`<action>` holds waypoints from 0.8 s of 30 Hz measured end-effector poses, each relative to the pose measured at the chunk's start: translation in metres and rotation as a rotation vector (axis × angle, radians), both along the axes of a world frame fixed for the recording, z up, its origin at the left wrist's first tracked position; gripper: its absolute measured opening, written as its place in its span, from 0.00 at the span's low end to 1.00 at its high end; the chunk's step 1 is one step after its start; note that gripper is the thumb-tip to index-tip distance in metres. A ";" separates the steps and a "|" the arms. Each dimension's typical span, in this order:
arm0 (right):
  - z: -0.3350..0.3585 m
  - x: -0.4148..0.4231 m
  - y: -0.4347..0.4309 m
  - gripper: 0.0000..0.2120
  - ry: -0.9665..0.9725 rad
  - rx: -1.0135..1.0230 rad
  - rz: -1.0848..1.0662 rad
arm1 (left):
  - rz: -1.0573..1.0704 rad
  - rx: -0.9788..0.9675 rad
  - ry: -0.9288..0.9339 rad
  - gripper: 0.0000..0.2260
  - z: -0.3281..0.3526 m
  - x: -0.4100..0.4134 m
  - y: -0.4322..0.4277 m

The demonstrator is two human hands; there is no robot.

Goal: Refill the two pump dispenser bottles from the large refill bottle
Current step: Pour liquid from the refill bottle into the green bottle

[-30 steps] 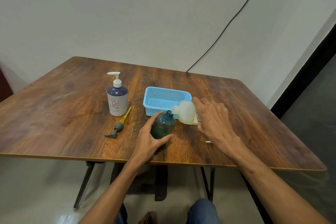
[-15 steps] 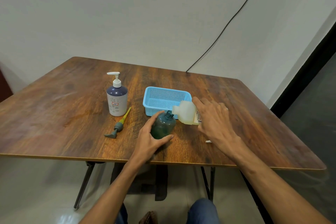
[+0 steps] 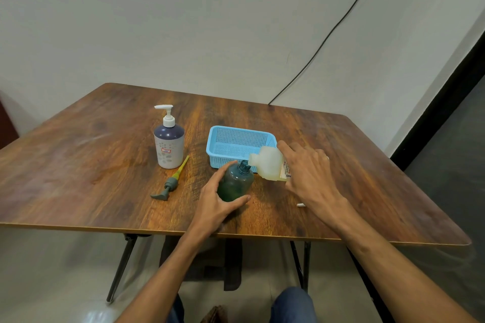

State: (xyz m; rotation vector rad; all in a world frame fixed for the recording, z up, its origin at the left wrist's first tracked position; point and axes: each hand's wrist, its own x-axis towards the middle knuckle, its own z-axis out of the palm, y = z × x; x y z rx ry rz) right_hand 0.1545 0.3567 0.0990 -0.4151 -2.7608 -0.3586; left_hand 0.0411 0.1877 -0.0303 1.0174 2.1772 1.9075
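Table of brown wood before pale wall

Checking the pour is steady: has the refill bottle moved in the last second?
No. The refill bottle keeps its place against the blue basket.

A: Left of table?
B: Bare wood, open from near edge up to white pump bottle, upright.
A: Middle?
B: Blocked. Loose pump lying just beside that bottle; blue basket behind; green bottle, tilted refill bottle, left hand and right hand crowding the front. Narrow gap between loose pump and left hand.
A: Right?
B: Open wood beyond small white cap.
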 end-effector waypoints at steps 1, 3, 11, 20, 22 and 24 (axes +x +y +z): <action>0.000 0.000 0.000 0.40 0.006 0.005 0.002 | -0.002 0.001 -0.001 0.38 0.000 0.000 0.000; 0.001 0.000 0.000 0.40 0.015 0.012 0.006 | -0.006 0.002 -0.002 0.38 -0.001 -0.001 0.000; 0.000 0.001 -0.001 0.40 0.003 -0.016 0.007 | -0.003 0.005 0.002 0.38 -0.001 -0.001 0.000; 0.002 0.002 -0.002 0.38 0.000 -0.011 0.002 | 0.000 -0.008 0.002 0.38 -0.001 -0.001 0.000; 0.002 0.002 -0.002 0.38 -0.002 -0.011 0.001 | 0.000 -0.010 0.003 0.38 -0.002 -0.001 0.000; 0.003 0.002 -0.002 0.39 -0.019 -0.015 -0.005 | 0.001 -0.011 0.002 0.38 -0.002 -0.001 0.000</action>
